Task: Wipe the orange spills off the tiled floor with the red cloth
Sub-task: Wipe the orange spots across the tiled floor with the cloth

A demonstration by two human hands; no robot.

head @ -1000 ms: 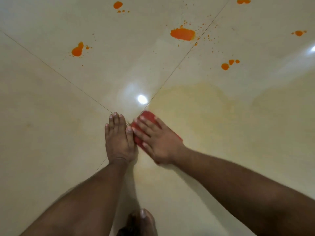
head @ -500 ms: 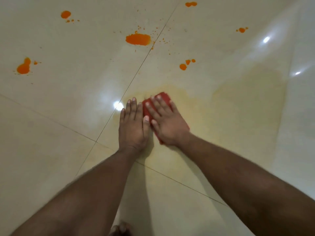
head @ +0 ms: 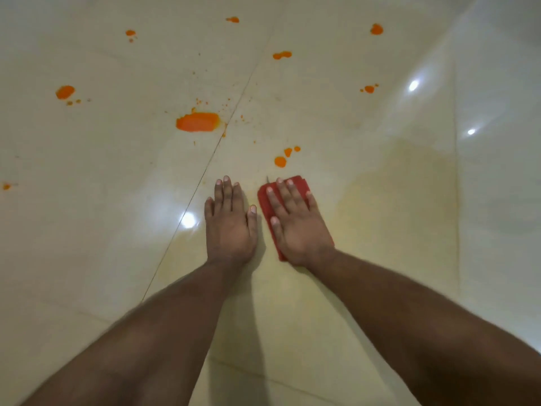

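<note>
Right hand: the right hand (head: 298, 227) lies palm-down on the folded red cloth (head: 295, 183), fingers straight and slightly spread, pressing it flat to the floor; nothing is curled round it.
Left hand: the left hand (head: 229, 227) rests flat on the bare tile, fingers straight and close together, thumb out toward the cloth, holding nothing.
Gap between hands: the left thumb tip sits just beside the cloth's left edge; I cannot tell whether they touch.
Red cloth: a strip of it shows beyond the right fingertips and along the thumb side; the rest is hidden under the palm.
Nearest spill: a small cluster of orange drops (head: 281, 161) lies just beyond the right fingertips, apart from the cloth.
Largest spill: a wide orange puddle (head: 197, 122) sits further beyond the left fingertips, beside a grout line (head: 205, 174) that runs past the left little finger.
Other spills: more scattered orange spots (head: 65, 91) lie well beyond and to the left of the left fingers, and others far ahead of the right fingers.
Floor: glossy cream tiled floor (head: 395, 259); a faint yellowish smear (head: 404, 177) spreads to the right of the right hand.
</note>
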